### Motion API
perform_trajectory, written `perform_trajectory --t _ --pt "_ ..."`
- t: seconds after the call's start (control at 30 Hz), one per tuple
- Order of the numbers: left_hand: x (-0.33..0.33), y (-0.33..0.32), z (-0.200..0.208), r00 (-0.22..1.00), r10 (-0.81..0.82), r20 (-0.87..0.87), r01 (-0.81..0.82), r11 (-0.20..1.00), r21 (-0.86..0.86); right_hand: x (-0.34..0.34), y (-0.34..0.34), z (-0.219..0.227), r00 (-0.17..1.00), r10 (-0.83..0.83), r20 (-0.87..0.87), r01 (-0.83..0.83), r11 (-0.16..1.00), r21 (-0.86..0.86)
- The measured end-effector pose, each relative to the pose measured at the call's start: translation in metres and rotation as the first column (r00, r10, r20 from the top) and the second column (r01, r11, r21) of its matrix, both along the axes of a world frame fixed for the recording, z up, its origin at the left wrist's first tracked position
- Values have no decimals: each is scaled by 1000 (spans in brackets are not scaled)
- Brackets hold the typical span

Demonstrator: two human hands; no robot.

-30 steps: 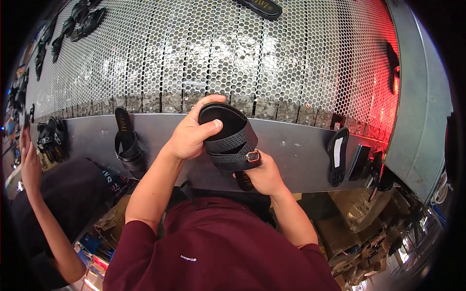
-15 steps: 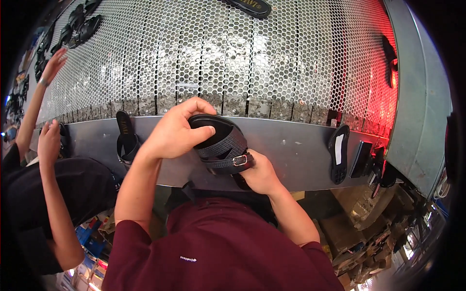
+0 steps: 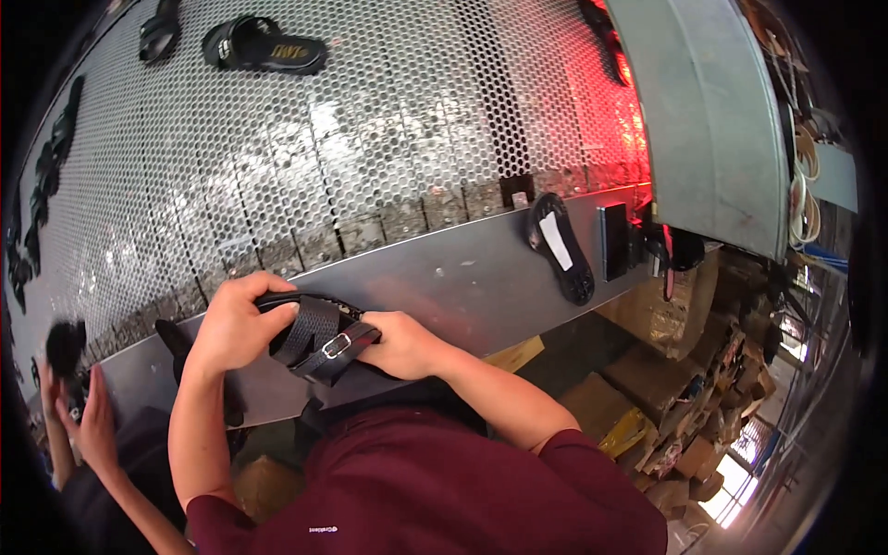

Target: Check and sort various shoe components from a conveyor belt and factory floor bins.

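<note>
A black sandal (image 3: 319, 335) with a textured wide band and a buckled strap is held between both hands above the metal ledge. My left hand (image 3: 242, 319) grips one end, thumb on the inside and fingers over the rim. My right hand (image 3: 402, 344) is closed around the other end, beside the silver buckle; its fingertips are partly hidden behind the sandal. The sandal is tilted, so its edge faces up. Behind my left hand another dark sandal (image 3: 171, 338) lies on the ledge, partly covered by my wrist.
A perforated metal conveyor (image 3: 370, 120) carries several black sandals, one slide (image 3: 264, 46) at the far side. On the metal ledge (image 3: 472, 277) lie a black sole (image 3: 561, 250) with a white patch and a dark flat device (image 3: 613, 242). A grey housing (image 3: 708, 120) glows red beneath. A co-worker's hands (image 3: 88, 421) hold footwear at left.
My view has turned to the right. The sandal has tipped from showing its insole to showing its side edge. Both my hands keep hold of it. The co-worker's hands have come together.
</note>
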State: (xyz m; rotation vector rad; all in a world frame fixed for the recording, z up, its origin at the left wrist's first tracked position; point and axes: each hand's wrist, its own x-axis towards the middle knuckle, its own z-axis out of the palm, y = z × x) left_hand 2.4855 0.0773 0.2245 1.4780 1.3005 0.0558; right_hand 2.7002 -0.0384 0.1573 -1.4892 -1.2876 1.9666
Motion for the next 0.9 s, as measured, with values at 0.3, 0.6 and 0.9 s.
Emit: perform_trajectory --t 0.3,0.6,0.9 --pt "19 6 -10 1000 15 -9 -14 999 31 18 2 -1 998 -17 -53 16 1000 -20" --pt "1 -28 -51 779 509 365 -350 837 -420 57 22 5 971 -195 -139 147 945 -293" --pt "9 -39 -50 775 512 370 -435 858 -275 61 32 3 980 -134 -144 97 967 -237"
